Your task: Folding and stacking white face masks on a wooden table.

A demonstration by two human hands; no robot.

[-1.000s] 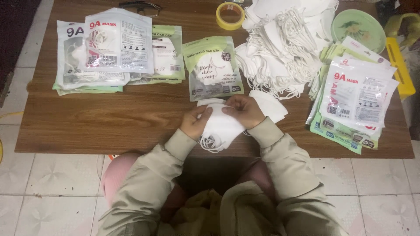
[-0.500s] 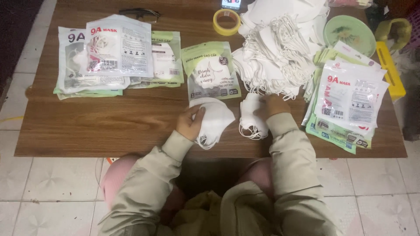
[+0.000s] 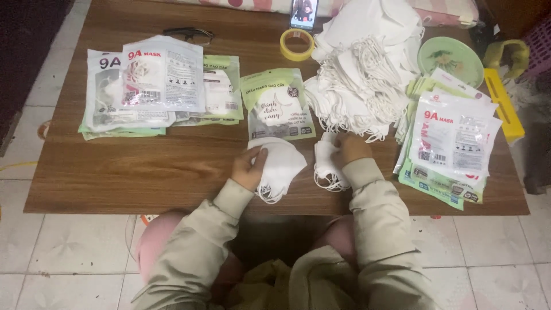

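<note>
My left hand (image 3: 249,168) holds a small stack of folded white face masks (image 3: 281,166) flat on the brown wooden table (image 3: 143,172), ear loops dangling over the front edge. My right hand (image 3: 350,149) grips another folded white mask (image 3: 326,166) a little to the right, near the foot of a big heap of loose white masks (image 3: 367,74). A green-and-white mask packet (image 3: 276,103) lies just beyond the left hand's stack.
Stacks of empty printed packets lie at the far left (image 3: 149,86) and at the right (image 3: 453,143). A roll of yellow tape (image 3: 297,44), a phone (image 3: 303,12), glasses (image 3: 186,33), a green plate (image 3: 450,59) and a yellow box (image 3: 503,103) sit along the back and right.
Both hands were together on one mask stack a second ago. The right hand has moved right toward the heap and taken a separate mask; the left hand stays on the stack.
</note>
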